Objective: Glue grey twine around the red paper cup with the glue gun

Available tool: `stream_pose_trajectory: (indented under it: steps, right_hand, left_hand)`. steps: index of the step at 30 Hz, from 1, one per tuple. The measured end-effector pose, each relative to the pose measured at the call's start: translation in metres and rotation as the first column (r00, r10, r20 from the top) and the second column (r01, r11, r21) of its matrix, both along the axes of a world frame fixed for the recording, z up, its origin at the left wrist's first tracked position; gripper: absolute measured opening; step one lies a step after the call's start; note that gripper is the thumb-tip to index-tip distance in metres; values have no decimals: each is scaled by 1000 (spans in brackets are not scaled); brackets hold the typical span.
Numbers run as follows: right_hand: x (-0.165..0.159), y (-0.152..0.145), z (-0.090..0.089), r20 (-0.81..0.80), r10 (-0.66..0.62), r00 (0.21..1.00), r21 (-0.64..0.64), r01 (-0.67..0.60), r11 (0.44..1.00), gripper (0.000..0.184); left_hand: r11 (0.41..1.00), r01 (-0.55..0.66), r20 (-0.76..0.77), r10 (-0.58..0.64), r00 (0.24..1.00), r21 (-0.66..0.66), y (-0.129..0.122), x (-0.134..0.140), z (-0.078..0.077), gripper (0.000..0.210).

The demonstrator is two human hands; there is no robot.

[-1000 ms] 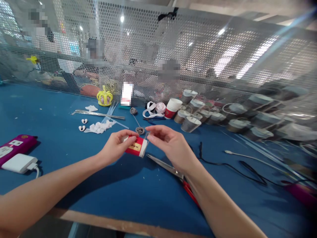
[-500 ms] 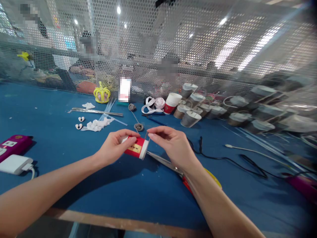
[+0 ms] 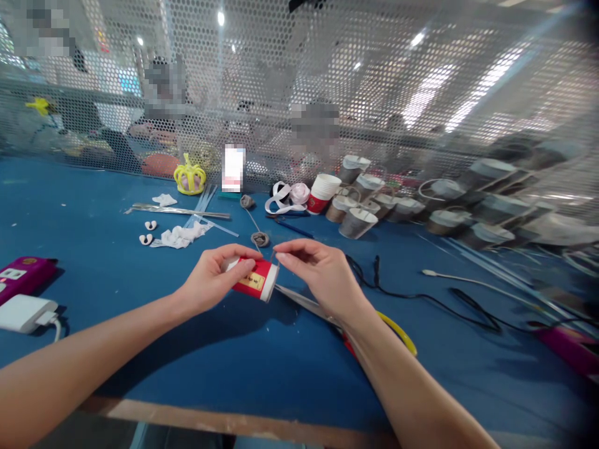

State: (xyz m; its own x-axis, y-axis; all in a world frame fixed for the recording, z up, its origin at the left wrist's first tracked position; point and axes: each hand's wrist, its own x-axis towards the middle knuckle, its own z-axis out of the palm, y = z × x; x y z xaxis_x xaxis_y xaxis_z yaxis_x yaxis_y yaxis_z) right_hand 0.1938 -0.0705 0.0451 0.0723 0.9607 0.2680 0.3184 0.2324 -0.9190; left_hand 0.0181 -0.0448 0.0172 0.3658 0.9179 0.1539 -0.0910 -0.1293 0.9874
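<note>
Blue table (image 3: 210,362) right across, mesh screen (image 3: 271,75) standing behind it, and two bare hands at work in the middle. Left hand (image 3: 218,280) is clamped on the container, thumb on top. Right hand (image 3: 322,274) has thumb and finger pinched together, seemingly on a strand. Scissors (image 3: 304,302) lie partly under the right forearm, tips towards the container. And there it is, the container (image 3: 254,282), red and white, held between the hands: long axis left to right, right end dipping, white end just beside the right fingertips. Left hand is the nearer, touching it. Count them down: one pair of scissors, one container, one yellow crown (image 3: 189,181), two grey rolls (image 3: 260,239), two white heart-shaped pieces (image 3: 146,239), and one thin strand (image 3: 272,255) at that right pinch.
</note>
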Motion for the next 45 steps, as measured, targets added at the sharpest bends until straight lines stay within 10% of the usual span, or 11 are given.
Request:
stream_pose_trajectory:
  steps: [17,45]
  right_hand:
    - [0,-1,2,16,-11,1000,40,11,999,8]
    - [1,-3,-6,-55,18,998,-1,-18,1000,7]
  left_hand:
    - [990,20,34,-16,999,-141,0,2,0,21]
    - [994,-18,55,12,998,105,-4,-1,-2,14]
